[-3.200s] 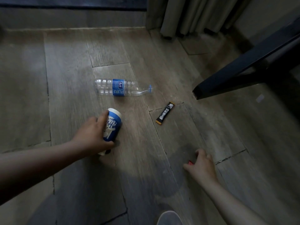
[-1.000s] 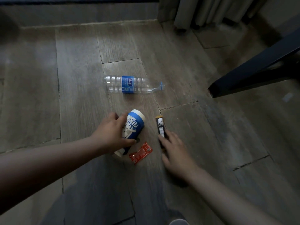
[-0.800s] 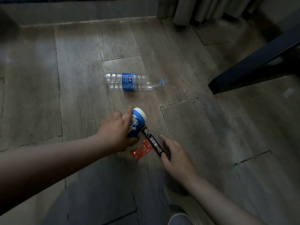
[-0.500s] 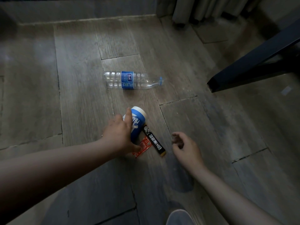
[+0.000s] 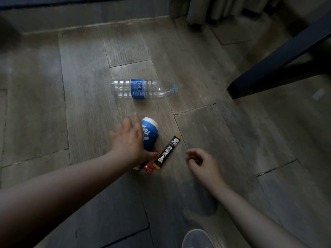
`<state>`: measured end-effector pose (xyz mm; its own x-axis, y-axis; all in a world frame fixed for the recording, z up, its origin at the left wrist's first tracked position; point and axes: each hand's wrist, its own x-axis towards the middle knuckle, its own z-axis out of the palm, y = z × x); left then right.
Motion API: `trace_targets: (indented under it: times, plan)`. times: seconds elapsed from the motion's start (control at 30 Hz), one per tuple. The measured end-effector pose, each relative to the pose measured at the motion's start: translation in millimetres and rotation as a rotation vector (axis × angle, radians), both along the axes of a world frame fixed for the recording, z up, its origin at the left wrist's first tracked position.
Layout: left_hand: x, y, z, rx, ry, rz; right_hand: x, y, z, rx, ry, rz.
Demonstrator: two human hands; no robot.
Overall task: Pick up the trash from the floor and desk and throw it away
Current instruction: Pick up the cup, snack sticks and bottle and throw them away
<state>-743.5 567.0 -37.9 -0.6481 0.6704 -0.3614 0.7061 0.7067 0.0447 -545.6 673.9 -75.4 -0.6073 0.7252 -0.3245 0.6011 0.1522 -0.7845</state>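
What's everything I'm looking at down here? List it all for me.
water bottle: one, clear with blue label and cap, lying on the floor beyond the cup
paper cup: one, blue and white, on its side under the left hand
sachet: one, black with yellow ends, right of the cup
wrapper: one, red, at the sachet's near end
furniture leg: one, dark, far right
curtain: one, grey, top
floor: grey-brown wood planks
shoe: one, pale tip, bottom edge
left hand: grips the cup
right hand: loosely curled, empty, right of the sachet

Open floor (image 5: 200, 83) between bottle (image 5: 143, 88) and furniture leg (image 5: 259, 74)
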Motion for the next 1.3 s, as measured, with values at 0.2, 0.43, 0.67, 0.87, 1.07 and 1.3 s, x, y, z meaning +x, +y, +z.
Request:
trace_targets:
  times: [0.2,0.43,0.67,0.87,1.07,1.3]
  plan:
    - [34,11,-6,-0.111,-0.017,-0.004,5,4,-8,-0.026,0.050,-0.059]
    - [29,5,-13,-0.114,0.054,0.033,7,11,-10,-0.046,0.082,-0.098]
    - [21,0,-10,-0.004,-0.007,0.141,9,25,-4,-0.041,0.114,-0.127]
    - [4,1,-6,0.028,-0.065,0.252,8,32,-2,-0.053,0.116,-0.146]
    - [-11,1,-5,0.034,-0.119,0.228,8,32,-5,-0.046,0.099,-0.135]
    - [-44,-12,6,0.138,-0.274,0.270,-5,27,-4,-0.029,0.068,-0.078]
